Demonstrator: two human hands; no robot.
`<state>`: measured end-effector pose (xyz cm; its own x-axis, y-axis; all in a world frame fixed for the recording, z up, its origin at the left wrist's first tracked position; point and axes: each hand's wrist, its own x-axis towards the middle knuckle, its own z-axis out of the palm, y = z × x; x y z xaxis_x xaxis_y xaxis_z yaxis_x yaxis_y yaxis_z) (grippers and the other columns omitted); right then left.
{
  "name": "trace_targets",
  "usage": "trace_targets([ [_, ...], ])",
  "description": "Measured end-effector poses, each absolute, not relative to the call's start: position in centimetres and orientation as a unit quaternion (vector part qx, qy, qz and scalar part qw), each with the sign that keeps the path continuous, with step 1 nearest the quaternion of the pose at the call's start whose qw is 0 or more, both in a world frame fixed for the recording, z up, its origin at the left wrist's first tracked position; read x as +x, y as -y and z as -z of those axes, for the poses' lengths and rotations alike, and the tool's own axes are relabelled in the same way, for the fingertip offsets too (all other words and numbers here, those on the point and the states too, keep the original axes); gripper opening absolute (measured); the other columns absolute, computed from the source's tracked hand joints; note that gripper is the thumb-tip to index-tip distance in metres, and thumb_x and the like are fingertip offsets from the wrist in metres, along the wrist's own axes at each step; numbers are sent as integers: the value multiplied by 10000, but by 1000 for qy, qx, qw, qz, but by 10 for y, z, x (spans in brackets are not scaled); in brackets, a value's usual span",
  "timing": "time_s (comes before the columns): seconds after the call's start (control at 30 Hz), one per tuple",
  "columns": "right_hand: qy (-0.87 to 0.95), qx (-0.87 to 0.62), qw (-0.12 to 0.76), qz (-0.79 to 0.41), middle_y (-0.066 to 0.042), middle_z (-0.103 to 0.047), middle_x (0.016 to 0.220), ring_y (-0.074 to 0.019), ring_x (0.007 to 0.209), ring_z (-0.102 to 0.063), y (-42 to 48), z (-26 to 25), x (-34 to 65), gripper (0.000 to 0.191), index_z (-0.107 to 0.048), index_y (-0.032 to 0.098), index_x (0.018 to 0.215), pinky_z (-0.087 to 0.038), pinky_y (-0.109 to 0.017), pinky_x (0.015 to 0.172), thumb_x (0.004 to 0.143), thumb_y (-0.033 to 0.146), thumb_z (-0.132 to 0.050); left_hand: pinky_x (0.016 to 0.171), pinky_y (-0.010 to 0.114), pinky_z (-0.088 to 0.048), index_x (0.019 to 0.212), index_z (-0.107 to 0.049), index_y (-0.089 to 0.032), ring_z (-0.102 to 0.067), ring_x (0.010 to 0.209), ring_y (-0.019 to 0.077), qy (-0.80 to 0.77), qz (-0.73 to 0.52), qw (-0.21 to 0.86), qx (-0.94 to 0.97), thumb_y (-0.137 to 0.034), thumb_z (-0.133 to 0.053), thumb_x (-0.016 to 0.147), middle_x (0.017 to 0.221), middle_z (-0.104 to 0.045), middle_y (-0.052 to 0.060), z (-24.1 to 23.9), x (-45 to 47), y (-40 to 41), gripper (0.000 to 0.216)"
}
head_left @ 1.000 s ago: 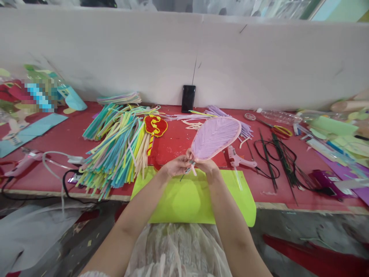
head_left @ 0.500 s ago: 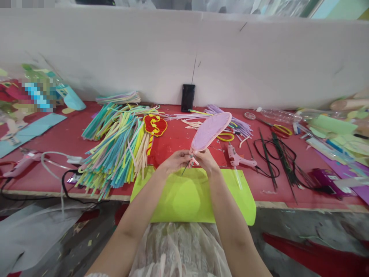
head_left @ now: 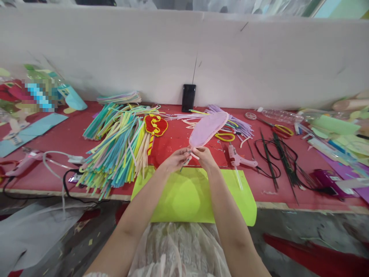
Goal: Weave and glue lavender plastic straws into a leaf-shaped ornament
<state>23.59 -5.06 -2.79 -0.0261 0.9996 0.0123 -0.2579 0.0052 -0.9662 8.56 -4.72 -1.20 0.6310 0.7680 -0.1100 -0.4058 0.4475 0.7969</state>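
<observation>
A pink-and-lilac foam leaf shape (head_left: 208, 129) is held up over the red table (head_left: 57, 138), tilted so its face shows narrow. My left hand (head_left: 174, 160) pinches its base, where a thin dark wire stem sticks out downward. My right hand (head_left: 205, 158) is closed on the same base from the other side. Under both hands lies a lime-green foam sheet (head_left: 193, 196) that overhangs the table's front edge.
A heap of coloured foam strips (head_left: 115, 148) lies left, with a red-and-yellow ornament (head_left: 155, 125) beside it. A pink glue gun (head_left: 239, 157), yellow scissors (head_left: 225, 136), dark wires (head_left: 276, 157) and foam sheets (head_left: 334, 130) lie right. A black phone (head_left: 188, 97) leans on the white wall. Another glue gun (head_left: 23, 163) sits far left.
The leaf has turned in my hands from facing me broadly to a narrower, edge-on tilt, and both hands have moved slightly away from me with it.
</observation>
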Motion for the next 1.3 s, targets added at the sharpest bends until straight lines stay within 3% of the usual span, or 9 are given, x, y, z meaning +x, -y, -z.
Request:
trace_targets([
  [0.13, 471, -346, 515, -627, -79, -675, 1137, -245, 1069, -614, 56, 21, 234, 561, -714, 234, 914, -468, -374, 927, 516, 625, -776, 369, 161, -223, 818, -610, -134, -321, 372, 9, -195, -367, 834, 363, -311, -838, 589, 507, -433, -74, 10, 83, 51, 369],
  [0.23, 481, -309, 502, -649, -79, -644, 1154, -244, 1047, -601, 59, 23, 232, 715, -657, 265, 1043, -490, -381, 866, 495, 719, -722, 352, 169, -194, 785, -602, -144, -293, 342, 10, -162, -335, 853, 367, -357, -853, 556, 478, -420, -78, 10, 85, 56, 401],
  [0.37, 485, -280, 513, -651, -39, -617, 874, -215, 888, -577, 60, 34, 229, 585, -611, 261, 784, -488, -359, 731, 456, 735, -710, 367, 170, -243, 748, -611, -136, -347, 360, 21, -139, -286, 870, 378, -367, -883, 495, 490, -456, -61, 14, 94, 61, 437],
  [0.47, 479, -253, 533, -650, 3, -485, 651, -176, 704, -507, 59, 37, 227, 513, -482, 248, 569, -455, -350, 665, 459, 683, -730, 367, 175, -265, 678, -597, -123, -397, 375, 31, -134, -259, 876, 383, -374, -899, 451, 512, -494, -40, 16, 97, 62, 453],
  [0.67, 460, -196, 532, -683, 48, -352, 521, -127, 571, -392, 62, 20, 224, 523, -397, 223, 444, -419, -320, 650, 414, 498, -841, 338, 169, -256, 683, -598, -110, -398, 334, 31, -99, -210, 889, 396, -384, -880, 519, 471, -486, -46, 18, 95, 62, 426],
  [0.83, 439, -174, 559, -681, 48, -408, 536, -104, 551, -383, 63, 14, 227, 438, -483, 221, 472, -385, -267, 573, 483, 463, -848, 349, 154, -270, 750, -612, -101, -400, 346, 25, -101, -224, 895, 372, -337, -869, 549, 491, -488, -49, 20, 95, 61, 402],
  [0.93, 423, -224, 572, -666, 32, -484, 578, -97, 551, -409, 63, 13, 228, 428, -562, 214, 537, -380, -258, 540, 475, 535, -838, 368, 155, -295, 745, -612, -105, -402, 364, 23, -119, -258, 885, 369, -333, -862, 562, 515, -492, -46, 20, 95, 60, 385],
  [1.1, 391, -308, 605, -621, 37, -529, 520, -78, 479, -426, 62, 9, 228, 373, -596, 193, 538, -405, -257, 523, 510, 482, -831, 406, 157, -350, 774, -613, -119, -451, 404, 40, -146, -299, 854, 400, -353, -843, 598, 528, -513, -38, 17, 92, 56, 373],
  [1.3, 355, -372, 644, -566, 18, -646, 608, -115, 577, -570, 57, 11, 229, 260, -659, 195, 609, -491, -276, 623, 532, 386, -817, 460, 159, -406, 795, -591, -129, -536, 480, 62, -205, -312, 811, 451, -422, -811, 645, 596, -589, -12, 7, 87, 51, 396],
])
